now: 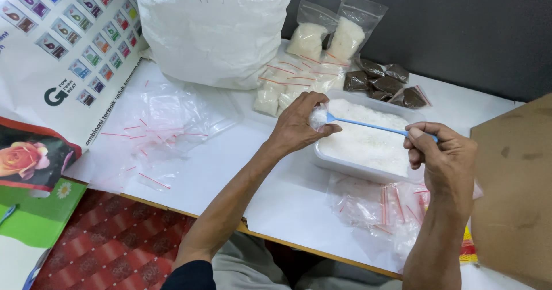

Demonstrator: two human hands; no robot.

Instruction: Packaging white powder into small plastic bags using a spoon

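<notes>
We see the clear plastic tray of white granules [345,164] on the white table [276,192], the big white woven sack [213,31] behind it, loose clear zip bags [161,123] to its left.

A single camera worn on the person's head looks steeply down and forward over a white table [270,169], so the near table edge runs slantwise across the lower part of the frame and the far edge meets a dark wall [448,31] at the top. The view sits close: both forearms enter from the bottom edge, and the left hand [299,126] and right hand [445,158] fall near the middle and right of centre. The frame is tilted slightly, the table rising toward the left. A red patterned floor [109,244] shows below the table at lower left. No second view shares the scene.
</notes>
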